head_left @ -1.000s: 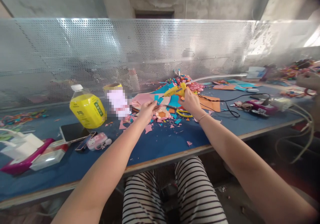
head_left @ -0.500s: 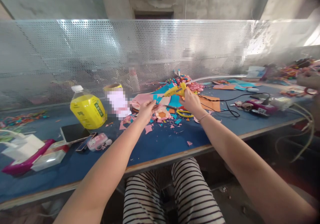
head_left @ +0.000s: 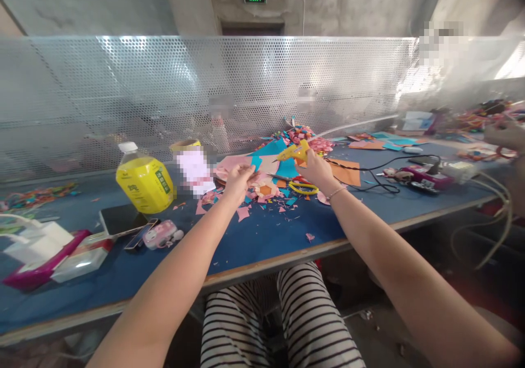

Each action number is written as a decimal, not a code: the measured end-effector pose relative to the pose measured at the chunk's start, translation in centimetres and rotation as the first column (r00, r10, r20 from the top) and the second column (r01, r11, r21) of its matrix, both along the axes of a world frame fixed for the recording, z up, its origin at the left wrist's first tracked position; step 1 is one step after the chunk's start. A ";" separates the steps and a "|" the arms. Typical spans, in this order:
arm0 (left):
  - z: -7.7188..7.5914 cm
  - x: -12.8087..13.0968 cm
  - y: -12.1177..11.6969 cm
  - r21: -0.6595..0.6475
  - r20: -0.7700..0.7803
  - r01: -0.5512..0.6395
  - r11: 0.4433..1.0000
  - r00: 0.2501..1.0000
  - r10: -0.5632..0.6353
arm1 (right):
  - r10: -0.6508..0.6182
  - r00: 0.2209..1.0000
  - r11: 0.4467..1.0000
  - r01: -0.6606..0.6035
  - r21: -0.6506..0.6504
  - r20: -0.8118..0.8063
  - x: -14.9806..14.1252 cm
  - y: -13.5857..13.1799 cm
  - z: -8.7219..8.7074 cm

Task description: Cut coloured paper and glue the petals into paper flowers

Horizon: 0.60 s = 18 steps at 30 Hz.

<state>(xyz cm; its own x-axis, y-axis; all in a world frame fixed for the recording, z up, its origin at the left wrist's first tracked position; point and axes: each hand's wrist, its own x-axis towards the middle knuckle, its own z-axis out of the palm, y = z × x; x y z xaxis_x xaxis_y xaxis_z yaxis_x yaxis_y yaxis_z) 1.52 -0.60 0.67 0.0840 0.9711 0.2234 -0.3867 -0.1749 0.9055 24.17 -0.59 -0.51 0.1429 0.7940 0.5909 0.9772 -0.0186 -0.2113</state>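
In my right hand is a yellow glue gun, its nozzle pointing left. My left hand pinches a small blue paper piece between thumb and fingers. The nozzle sits a short gap to the right of that piece. Below the hands lies a pink paper flower shape with an orange middle. Yellow-handled scissors rest under my right hand. Sheets of pink paper and orange paper lie behind and beside the hands.
A large yellow drink bottle stands left, near a phone and a pink case. A black cord runs right to a purple power strip. Behind stands a perforated metal screen. Another person's hand shows at far right.
The glue gun has moved right, its nozzle drawing away from the blue paper piece. My left hand stays nearly in place. A person now shows beyond the screen at right.
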 end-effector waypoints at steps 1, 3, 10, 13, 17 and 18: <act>0.0 -0.1 0.0 -0.001 0.005 -0.016 1.000 1.000 0.016 | -0.013 0.999 1.000 0.013 -0.015 -0.030 0.4 0.1 -0.1; 0.1 -0.2 -0.1 -0.002 0.013 -0.040 0.999 0.999 0.040 | -0.038 0.996 0.999 0.036 -0.037 -0.079 1.2 0.1 -0.2; 0.4 -0.5 -0.2 -0.020 0.021 -0.058 0.998 0.998 0.059 | -0.082 0.981 0.996 0.076 -0.044 -0.173 2.7 0.4 -0.2; 0.4 -0.5 -0.2 -0.010 0.028 -0.063 0.998 0.998 0.064 | -0.077 0.980 0.996 0.068 -0.054 -0.184 2.6 0.3 -0.1; 0.5 -0.6 -0.1 0.014 0.024 -0.061 0.998 0.998 0.060 | -0.082 0.977 0.994 0.068 -0.081 -0.197 2.5 0.1 0.2; 0.5 -0.6 -0.1 0.013 0.018 -0.057 0.998 0.998 0.057 | -0.083 0.976 0.994 0.068 -0.083 -0.200 2.5 0.1 0.2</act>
